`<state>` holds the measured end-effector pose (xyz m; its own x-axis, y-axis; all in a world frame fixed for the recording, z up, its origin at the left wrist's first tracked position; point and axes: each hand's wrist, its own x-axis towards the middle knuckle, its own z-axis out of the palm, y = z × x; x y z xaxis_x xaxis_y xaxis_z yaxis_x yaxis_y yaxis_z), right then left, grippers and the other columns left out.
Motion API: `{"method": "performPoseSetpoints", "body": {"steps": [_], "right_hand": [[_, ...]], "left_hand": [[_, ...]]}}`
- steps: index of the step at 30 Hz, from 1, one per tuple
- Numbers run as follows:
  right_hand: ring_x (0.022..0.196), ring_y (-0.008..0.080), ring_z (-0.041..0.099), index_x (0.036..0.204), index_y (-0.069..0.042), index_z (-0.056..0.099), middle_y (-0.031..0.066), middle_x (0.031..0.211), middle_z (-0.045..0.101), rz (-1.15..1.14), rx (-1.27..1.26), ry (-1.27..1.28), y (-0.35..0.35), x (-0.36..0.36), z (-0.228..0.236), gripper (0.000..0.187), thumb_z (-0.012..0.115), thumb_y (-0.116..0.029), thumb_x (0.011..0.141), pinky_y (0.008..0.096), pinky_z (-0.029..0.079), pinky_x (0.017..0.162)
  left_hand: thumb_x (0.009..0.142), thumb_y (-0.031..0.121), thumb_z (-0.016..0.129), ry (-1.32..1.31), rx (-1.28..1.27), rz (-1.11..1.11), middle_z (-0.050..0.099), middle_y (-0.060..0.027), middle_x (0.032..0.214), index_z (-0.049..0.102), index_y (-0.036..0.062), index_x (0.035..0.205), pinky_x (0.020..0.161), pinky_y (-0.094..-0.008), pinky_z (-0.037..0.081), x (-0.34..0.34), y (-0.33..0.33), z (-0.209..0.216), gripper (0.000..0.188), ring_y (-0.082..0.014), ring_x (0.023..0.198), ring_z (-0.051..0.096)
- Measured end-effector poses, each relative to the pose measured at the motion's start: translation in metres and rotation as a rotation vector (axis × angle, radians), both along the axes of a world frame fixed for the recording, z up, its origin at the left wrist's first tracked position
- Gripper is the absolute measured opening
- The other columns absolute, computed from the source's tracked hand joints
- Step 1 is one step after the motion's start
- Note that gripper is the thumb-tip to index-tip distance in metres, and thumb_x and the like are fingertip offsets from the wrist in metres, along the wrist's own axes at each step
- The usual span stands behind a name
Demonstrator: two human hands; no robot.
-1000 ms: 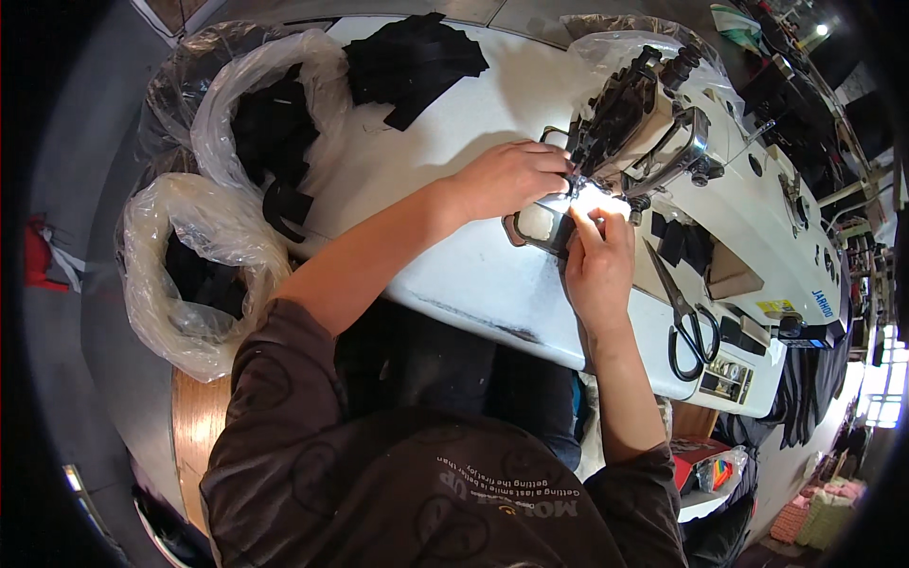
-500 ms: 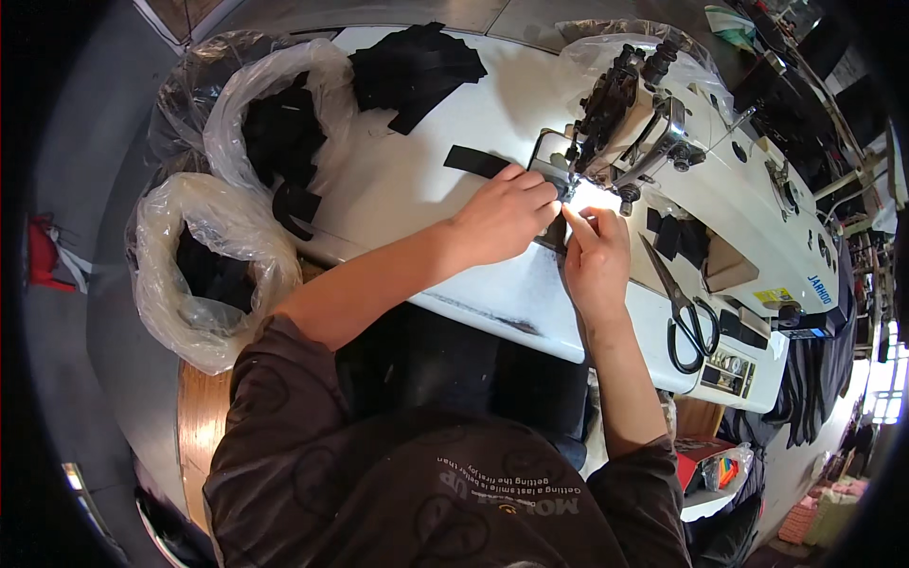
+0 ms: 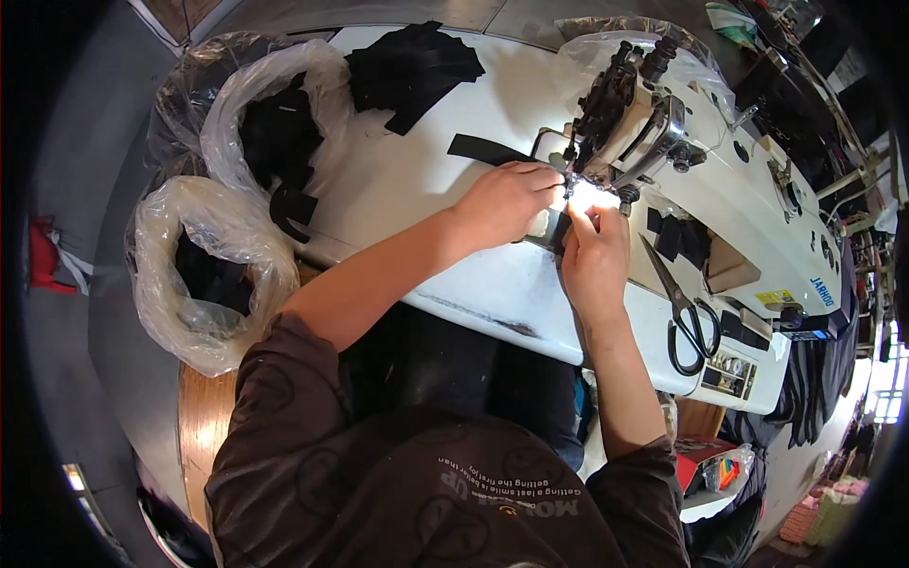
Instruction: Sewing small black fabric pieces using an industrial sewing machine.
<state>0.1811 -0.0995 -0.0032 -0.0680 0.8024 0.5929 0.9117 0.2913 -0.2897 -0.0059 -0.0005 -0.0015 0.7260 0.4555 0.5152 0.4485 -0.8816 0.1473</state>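
A short black fabric strip [image 3: 485,149] lies at the sewing machine [image 3: 592,128], its free end sticking out to the left on the white bed. My left hand [image 3: 509,202] is closed over the strip's right part, fingertips close beside the presser foot. Just right of it, my right hand [image 3: 597,248] is pinched, thumb and forefinger together in the lamp's glare below the needle area. Glare and the fingers hide what the right fingertips hold. Black-handled scissors [image 3: 684,317] lie to the right of my right forearm, blades pointing away.
A heap of black fabric pieces [image 3: 414,71] lies at the back of the white table [image 3: 393,189]. Two clear plastic bags [image 3: 216,322] holding black pieces stand at its left edge. More black pieces [image 3: 682,237] sit under the machine arm [image 3: 757,208].
My left hand has shifted slightly away from me, its fingers flatter beside the presser foot. The strip has moved a little to the right and now bends. My right hand has barely moved.
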Motion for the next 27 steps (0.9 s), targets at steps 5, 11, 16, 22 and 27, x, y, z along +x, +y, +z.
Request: {"method": "performPoseSetpoints", "body": {"steps": [5,11,16,22,27], "right_hand": [[0.100,0.0348,0.064,0.120,-0.003,0.080,0.0155,0.108,0.064,-0.003,0.008,-0.008,0.000,-0.001,0.002,0.034,0.069,0.005,0.090,0.0452,0.054,0.087],[0.100,0.0358,0.064,0.120,-0.003,0.079,0.0158,0.108,0.064,-0.005,0.018,-0.023,0.000,0.000,0.002,0.032,0.069,0.005,0.090,0.0453,0.054,0.088],[0.100,0.0346,0.064,0.118,-0.002,0.080,0.0140,0.106,0.066,0.043,0.004,0.176,-0.002,0.000,0.002,0.027,0.072,0.001,0.092,0.0437,0.054,0.087],[0.098,0.0313,0.063,0.117,-0.002,0.080,0.0115,0.106,0.065,0.102,-0.034,0.163,-0.007,0.002,0.007,0.025,0.080,-0.007,0.092,0.0423,0.053,0.085],[0.098,0.0301,0.062,0.118,-0.001,0.079,0.0119,0.109,0.064,0.123,-0.041,0.149,-0.009,0.001,0.008,0.030,0.083,-0.012,0.090,0.0427,0.053,0.085]], "left_hand": [[0.081,-0.002,0.071,0.016,-0.039,0.024,0.072,-0.0091,0.134,0.075,-0.0003,0.117,0.108,-0.0400,0.057,0.000,0.001,-0.001,0.036,-0.0277,0.130,0.067],[0.080,0.002,0.074,-0.045,0.040,0.037,0.072,-0.0102,0.137,0.073,0.0011,0.122,0.112,-0.0393,0.055,0.000,-0.001,0.001,0.042,-0.0273,0.137,0.064],[0.080,0.004,0.074,0.064,0.029,0.072,0.073,-0.0080,0.131,0.073,0.0032,0.120,0.106,-0.0391,0.057,-0.013,-0.008,0.011,0.040,-0.0275,0.128,0.067],[0.084,0.013,0.078,0.220,-0.088,0.026,0.076,-0.0046,0.120,0.079,0.0043,0.105,0.101,-0.0393,0.057,-0.012,-0.029,0.029,0.023,-0.0259,0.117,0.068],[0.087,0.037,0.084,0.118,-0.168,-0.042,0.073,-0.0019,0.129,0.081,0.0089,0.113,0.115,-0.0440,0.046,-0.030,-0.024,0.035,0.038,-0.0248,0.131,0.061]]}}
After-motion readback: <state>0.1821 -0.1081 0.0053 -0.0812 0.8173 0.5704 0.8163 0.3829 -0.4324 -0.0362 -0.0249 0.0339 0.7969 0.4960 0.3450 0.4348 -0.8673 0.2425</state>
